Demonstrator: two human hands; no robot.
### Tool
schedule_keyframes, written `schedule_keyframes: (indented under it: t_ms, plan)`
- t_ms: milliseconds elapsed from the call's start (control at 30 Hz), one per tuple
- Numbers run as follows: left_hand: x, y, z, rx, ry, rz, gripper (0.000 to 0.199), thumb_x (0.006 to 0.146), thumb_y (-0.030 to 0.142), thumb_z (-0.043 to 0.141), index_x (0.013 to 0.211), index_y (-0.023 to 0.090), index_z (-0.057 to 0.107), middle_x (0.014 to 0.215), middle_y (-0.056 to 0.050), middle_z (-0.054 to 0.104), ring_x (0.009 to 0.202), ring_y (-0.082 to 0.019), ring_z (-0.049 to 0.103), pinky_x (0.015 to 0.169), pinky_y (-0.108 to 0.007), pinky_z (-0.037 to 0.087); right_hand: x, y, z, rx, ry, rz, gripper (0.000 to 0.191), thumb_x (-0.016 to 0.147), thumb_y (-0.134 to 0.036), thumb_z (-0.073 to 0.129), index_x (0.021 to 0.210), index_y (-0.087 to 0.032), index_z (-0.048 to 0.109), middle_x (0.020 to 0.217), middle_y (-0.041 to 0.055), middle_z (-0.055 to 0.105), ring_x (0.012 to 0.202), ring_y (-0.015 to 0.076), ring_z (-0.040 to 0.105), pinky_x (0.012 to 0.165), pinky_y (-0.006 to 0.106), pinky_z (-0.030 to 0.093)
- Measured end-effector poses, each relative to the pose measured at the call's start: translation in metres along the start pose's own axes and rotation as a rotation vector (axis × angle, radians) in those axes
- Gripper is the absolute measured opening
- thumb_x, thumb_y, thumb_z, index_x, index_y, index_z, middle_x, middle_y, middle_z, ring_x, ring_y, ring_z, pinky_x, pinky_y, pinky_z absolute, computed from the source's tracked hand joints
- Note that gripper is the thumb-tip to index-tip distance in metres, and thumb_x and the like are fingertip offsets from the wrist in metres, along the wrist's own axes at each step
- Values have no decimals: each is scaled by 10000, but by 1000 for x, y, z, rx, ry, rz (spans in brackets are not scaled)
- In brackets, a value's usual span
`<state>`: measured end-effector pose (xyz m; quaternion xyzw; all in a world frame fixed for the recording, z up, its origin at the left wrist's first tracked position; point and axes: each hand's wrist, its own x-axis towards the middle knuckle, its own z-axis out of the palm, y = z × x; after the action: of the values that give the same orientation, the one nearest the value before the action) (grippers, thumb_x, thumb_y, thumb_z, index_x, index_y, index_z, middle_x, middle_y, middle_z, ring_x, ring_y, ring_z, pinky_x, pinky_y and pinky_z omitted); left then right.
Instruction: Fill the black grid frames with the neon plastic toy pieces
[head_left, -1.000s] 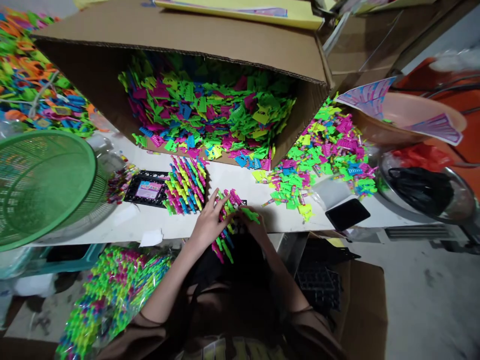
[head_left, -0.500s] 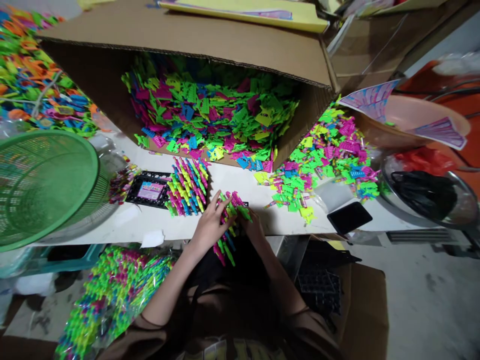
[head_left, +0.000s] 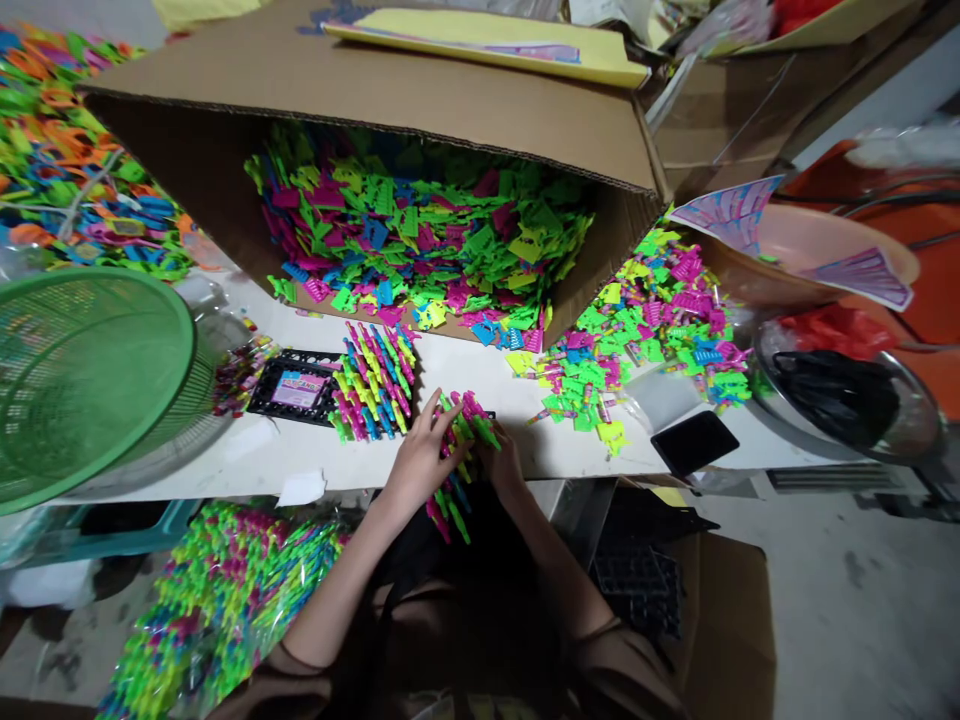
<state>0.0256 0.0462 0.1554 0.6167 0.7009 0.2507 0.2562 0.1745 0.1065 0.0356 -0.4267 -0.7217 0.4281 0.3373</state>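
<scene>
surface: white tabletop [head_left: 480,375], cluttered, seen from above
left hand [head_left: 417,462]: fingers spread flat, pressing on the row of neon pink, green and blue plastic toy pieces [head_left: 459,450] at the near table edge
right hand [head_left: 504,462]: touching the same row from the right; curled, cannot tell if it grips anything
finished row: second neon set [head_left: 373,380] on a black tray with a pink label [head_left: 294,385], just left of the hands
behind: open brown cardboard box [head_left: 420,90] on its side, full of neon parts
right: loose neon pile [head_left: 645,320], black phone [head_left: 694,442]
left: green mesh basket [head_left: 82,370]
</scene>
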Motion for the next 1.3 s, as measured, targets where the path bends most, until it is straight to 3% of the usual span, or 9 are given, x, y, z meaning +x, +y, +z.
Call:
schedule_keyframes:
  t_ms: [267,467,733,1033,1167,1300]
  plan:
    - [0,-2,2,8,5,13,505,878,331,566,1368,243,480,1525,-130,339,1329,-312,453,1043,-442,440,4,-20,-12,-80,-21,88,218,828,-215,538,930,-235,730,916,44,732,784,198,661,689,290,531]
    - [0,-2,4,7,39,26,495,877,317,573,1361,255,492,1535,-125,325,1357,-326,417,1043,-452,442,7,-12,-8,-167,-28,112,230,855,-283,519,922,-233,732,852,44,719,742,188,660,662,271,531]
    - [0,-6,6,13,48,53,493,879,341,576,1357,256,491,1519,-126,354,1315,-316,472,1019,-445,462,10,-12,-4,-301,-112,156,277,804,-202,527,1004,-247,715,1034,59,723,835,216,675,729,315,537]
    - [2,-13,12,28,97,125,488,877,316,583,1349,253,479,1535,-137,336,1375,-290,405,1029,-419,457,13,-17,-15,-330,-59,117,159,834,-294,519,849,-203,648,850,49,665,772,195,602,646,284,475]
    - [3,-12,9,31,72,101,496,871,317,588,1351,267,473,1541,-120,331,1381,-283,398,1041,-414,450,8,-27,-14,-306,18,83,180,849,-308,502,937,-201,617,871,36,631,707,166,565,590,261,433]
    - [3,-8,5,30,44,63,501,873,318,582,1358,271,468,1543,-112,329,1379,-284,399,1036,-405,455,3,-36,-12,-300,6,45,246,908,-309,427,1047,-219,610,938,45,629,734,171,596,597,262,438]
